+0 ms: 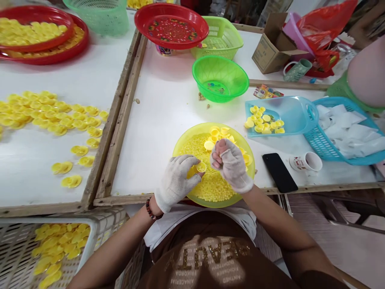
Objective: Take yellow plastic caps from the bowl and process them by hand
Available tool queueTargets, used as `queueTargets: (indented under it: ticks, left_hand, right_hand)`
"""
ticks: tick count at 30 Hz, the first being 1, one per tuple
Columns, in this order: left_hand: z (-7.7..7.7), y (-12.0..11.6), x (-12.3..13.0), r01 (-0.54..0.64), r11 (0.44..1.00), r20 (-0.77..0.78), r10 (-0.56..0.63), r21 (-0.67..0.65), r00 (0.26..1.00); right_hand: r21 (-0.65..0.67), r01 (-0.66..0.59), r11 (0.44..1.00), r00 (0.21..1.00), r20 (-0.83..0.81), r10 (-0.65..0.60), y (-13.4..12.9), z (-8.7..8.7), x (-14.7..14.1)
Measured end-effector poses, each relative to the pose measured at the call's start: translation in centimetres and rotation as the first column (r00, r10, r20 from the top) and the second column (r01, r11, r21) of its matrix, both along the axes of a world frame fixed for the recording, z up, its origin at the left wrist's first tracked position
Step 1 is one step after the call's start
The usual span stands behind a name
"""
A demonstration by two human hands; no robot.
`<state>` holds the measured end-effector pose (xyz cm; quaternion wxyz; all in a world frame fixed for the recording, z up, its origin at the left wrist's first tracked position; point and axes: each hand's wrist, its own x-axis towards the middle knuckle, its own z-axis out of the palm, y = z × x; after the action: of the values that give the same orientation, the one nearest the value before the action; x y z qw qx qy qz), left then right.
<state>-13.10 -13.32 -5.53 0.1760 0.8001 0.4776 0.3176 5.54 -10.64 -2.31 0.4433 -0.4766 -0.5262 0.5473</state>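
Note:
My left hand (179, 178), in a white glove with bare fingertips, pinches a small round yellow plastic piece (201, 167) by its rim. Beside it my right hand (230, 164), gloved the same way, is raised with its fingers curled together. What it grips, if anything, is hidden. Both hands are over a yellow basin (177, 146) holding many tiny pale-yellow beads (215, 188). More yellow cup-like pieces (215, 136) lie on the beads at the basin's far right, partly behind my right hand.
A blue tray (293, 114) with yellow pieces, a black phone (279, 172) and a mug (311, 163) are at right. A green basin (221, 80) and red tray (171, 26) stand behind. Wooden edging (116, 120) separates yellow pieces (48, 110) spread at left.

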Motion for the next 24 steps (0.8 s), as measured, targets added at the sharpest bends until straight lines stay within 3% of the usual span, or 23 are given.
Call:
queueTargets:
  ticks: [2, 4, 6, 7, 10, 13, 15, 18, 22, 24]
  left_hand:
    - [0.2, -0.2, -0.9, -0.025, 1.0, 0.027, 0.026, -0.005, 0.999]
    - [0.5, -0.4, -2.1, -0.067, 0.997, 0.058, 0.068, -0.023, 0.996]
    - [0.9, 0.0, -3.8, -0.127, 0.991, 0.083, 0.13, -0.037, 0.988]
    - [1.1, 0.4, -5.1, -0.166, 0.985, 0.088, 0.169, -0.038, 0.982]
    - [1.7, 2.6, -10.9, -0.358, 0.933, 0.042, 0.357, 0.026, 0.933]
    - [2.2, 5.4, -18.7, -0.61, 0.778, -0.115, 0.626, 0.146, 0.771]
    - [2.1, 7.1, -23.7, -0.732, 0.659, -0.232, 0.75, 0.173, 0.62]
    - [1.0, 8.9, -29.5, -0.813, 0.56, -0.228, 0.822, 0.157, 0.522]
    - [-2.7, 10.3, -34.4, -0.882, 0.471, -0.223, 0.861, 0.008, 0.458]
    - [-4.5, 10.6, -36.0, -0.892, 0.445, -0.236, 0.862, -0.075, 0.449]
  right_hand:
    - [0.101, -0.168, 0.981, 0.958, 0.252, 0.139, -0.6, 0.1, 1.2]
    - [0.217, -0.471, 0.855, 0.718, 0.658, 0.229, -0.9, 0.3, 2.0]
    - [0.249, -0.665, 0.704, 0.456, 0.882, 0.119, -0.5, 0.3, 2.2]
    - [0.253, -0.703, 0.665, 0.367, 0.929, 0.035, 0.0, 0.3, 2.0]
    - [0.242, -0.69, 0.682, 0.157, 0.97, -0.185, 2.1, -0.3, 0.8]
    - [0.169, -0.662, 0.73, 0.003, 0.975, -0.222, 4.5, -1.3, -0.5]
    - [0.13, -0.664, 0.736, -0.02, 0.981, -0.191, 5.6, -1.7, -0.7]
    - [0.149, -0.652, 0.744, 0.026, 0.984, -0.174, 5.9, -1.0, -0.2]
    - [0.254, -0.638, 0.727, 0.31, 0.949, -0.059, 4.1, 0.5, -0.4]
    - [0.226, -0.697, 0.68, 0.368, 0.927, 0.069, 3.2, 0.6, -1.3]
